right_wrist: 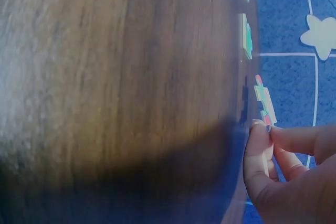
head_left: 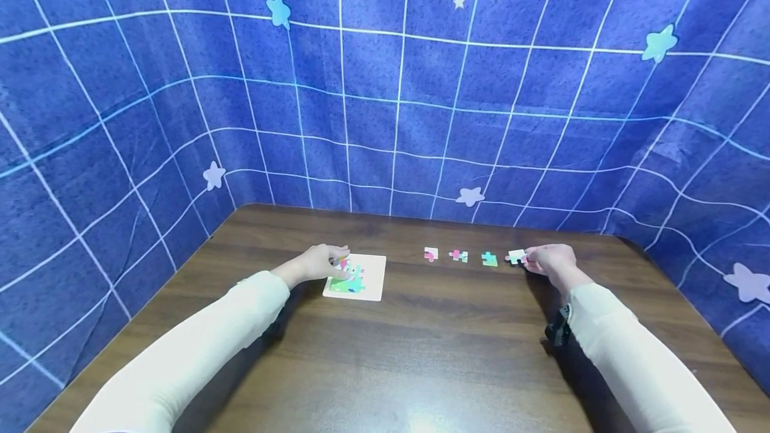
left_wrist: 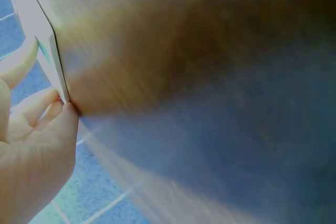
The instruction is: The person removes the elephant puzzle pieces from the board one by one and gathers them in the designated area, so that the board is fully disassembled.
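Note:
A square puzzle board [head_left: 374,278] with a pale border lies on the table's left half, a green and pink picture partly filling it. My left hand [head_left: 317,262] grips its left edge, thumb on the top face and fingertips at the rim, as the left wrist view shows. Over at the right, my right hand [head_left: 555,260] pinches a white jigsaw piece [right_wrist: 269,103] with pink and green bits by one end, between thumb and fingers. That piece is tilted, and its shadow falls on the table beside it in the right wrist view.
In a row between the board and my right hand lie a pink-and-white piece [head_left: 431,254], a pink and green piece [head_left: 459,256] and a green piece [head_left: 490,259]. The brown wooden table [head_left: 421,339] ends at a blue curtain [head_left: 385,119] with white lines and stars.

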The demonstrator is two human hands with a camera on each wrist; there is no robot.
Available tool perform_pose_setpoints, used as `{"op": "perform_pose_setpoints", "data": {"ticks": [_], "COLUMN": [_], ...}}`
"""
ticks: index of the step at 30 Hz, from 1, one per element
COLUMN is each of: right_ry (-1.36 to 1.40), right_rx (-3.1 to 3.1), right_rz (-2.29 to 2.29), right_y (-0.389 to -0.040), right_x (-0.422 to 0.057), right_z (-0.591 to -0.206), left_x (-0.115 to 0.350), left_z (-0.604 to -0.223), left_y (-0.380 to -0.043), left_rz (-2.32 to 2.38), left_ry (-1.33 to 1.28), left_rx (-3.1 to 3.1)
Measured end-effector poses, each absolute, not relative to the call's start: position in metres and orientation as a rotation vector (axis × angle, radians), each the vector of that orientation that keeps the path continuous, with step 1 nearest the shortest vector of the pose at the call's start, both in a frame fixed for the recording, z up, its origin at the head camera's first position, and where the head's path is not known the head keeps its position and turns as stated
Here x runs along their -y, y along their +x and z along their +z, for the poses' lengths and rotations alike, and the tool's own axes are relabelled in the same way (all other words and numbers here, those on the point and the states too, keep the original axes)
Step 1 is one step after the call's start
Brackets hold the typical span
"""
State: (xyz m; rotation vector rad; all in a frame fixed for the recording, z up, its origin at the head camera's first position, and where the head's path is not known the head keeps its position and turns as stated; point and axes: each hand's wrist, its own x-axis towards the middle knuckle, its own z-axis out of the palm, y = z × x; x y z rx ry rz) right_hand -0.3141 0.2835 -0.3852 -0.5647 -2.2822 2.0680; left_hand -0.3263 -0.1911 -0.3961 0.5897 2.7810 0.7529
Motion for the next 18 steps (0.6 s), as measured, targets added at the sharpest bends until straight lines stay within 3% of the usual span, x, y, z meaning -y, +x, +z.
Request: {"op": "perform_pose_setpoints", "data": {"ticks": [18], "right_ry": [-0.809], "right_rx": [2.302], "right_rz": [1.912], "right_y": [-0.329], "right_x": [-0.298], "right_z": [-0.397], "left_x": [0.194], "left_z": [-0.395], "left_y": [-0.329], "left_rz": [0.762], "left_ry": [0.602], "left_rx": [-2.751]}}
